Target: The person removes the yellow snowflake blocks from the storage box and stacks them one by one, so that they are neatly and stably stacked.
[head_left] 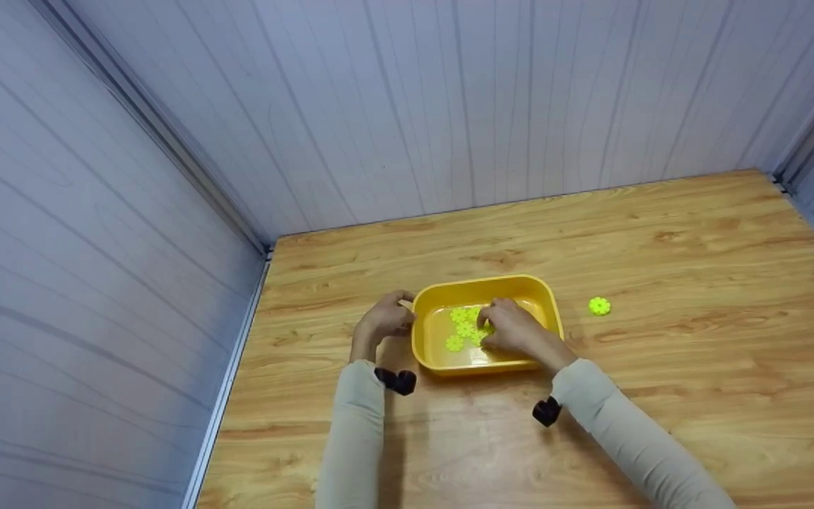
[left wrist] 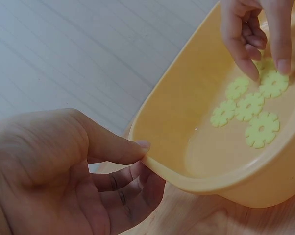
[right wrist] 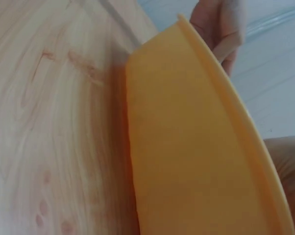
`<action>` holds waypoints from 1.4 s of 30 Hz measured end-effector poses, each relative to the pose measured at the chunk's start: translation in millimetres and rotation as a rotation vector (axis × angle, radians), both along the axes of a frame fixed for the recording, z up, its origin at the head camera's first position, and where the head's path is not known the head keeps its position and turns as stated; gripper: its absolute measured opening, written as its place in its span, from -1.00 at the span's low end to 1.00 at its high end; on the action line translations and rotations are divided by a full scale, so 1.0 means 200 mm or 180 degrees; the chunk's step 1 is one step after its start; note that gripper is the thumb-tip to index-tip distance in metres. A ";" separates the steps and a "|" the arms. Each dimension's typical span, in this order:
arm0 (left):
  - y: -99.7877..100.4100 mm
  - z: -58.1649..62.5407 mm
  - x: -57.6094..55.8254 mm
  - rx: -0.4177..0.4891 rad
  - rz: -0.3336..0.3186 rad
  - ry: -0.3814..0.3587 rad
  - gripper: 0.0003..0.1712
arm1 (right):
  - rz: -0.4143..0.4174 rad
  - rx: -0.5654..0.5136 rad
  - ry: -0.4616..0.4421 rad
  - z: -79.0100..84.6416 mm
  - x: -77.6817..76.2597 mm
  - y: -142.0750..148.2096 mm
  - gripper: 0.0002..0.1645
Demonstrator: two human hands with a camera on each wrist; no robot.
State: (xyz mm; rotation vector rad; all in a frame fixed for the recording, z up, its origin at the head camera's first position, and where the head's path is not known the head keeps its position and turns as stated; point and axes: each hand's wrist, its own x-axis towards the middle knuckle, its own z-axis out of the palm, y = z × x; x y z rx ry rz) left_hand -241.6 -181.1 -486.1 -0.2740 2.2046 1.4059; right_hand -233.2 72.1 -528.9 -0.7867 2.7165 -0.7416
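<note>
**Yellow basin (head_left: 478,290) on the table (head_left: 697,339), with your left hand (head_left: 382,316) at its rim and your right hand (head_left: 515,329) inside**

At the left end of the basin, the fingers of your left hand are grasping the rim. As the left wrist view shows, your thumb presses on the edge from above while the other fingers curl below it, on the outer side.

Your right hand reaches over the near right part of the rim, its thumb and forefinger pointing down among the yellow flower-shaped pieces (head_left: 465,329) on the basin floor. Note that these two fingertips lie at one of the pieces; you cannot tell whether they grip it. The remaining fingers are bent toward the palm. In the right wrist view, the outer side of the basin fills much of the field.

You can count five pieces distinctly in the basin, and a sixth partly hidden behind your right fingers. Each clear one is flat, with a notched edge and a small central hole. A separate piece (head_left: 600,306) lies on the wood-grained table, to the right of the basin and apart from it.

Observe also your pale sleeves (head_left: 354,438), the dark device (head_left: 400,382) at your left wrist, and the panelled back wall (head_left: 492,106) beyond the table.
</note>
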 end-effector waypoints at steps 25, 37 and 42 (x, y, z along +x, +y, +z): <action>0.00 -0.01 0.00 0.0074 -0.0005 -0.0008 -0.55 | -0.0276 -0.0693 -0.0518 0.02 -0.03 0.03 -0.89; -0.01 -0.01 0.01 0.0112 -0.0056 0.0053 -0.53 | -0.0642 -0.1648 -0.1100 0.07 -0.05 0.10 -0.80; -0.01 0.03 0.01 0.0117 -0.0123 0.0011 -0.49 | -0.0889 -0.1868 -0.1395 0.09 -0.06 0.12 -0.71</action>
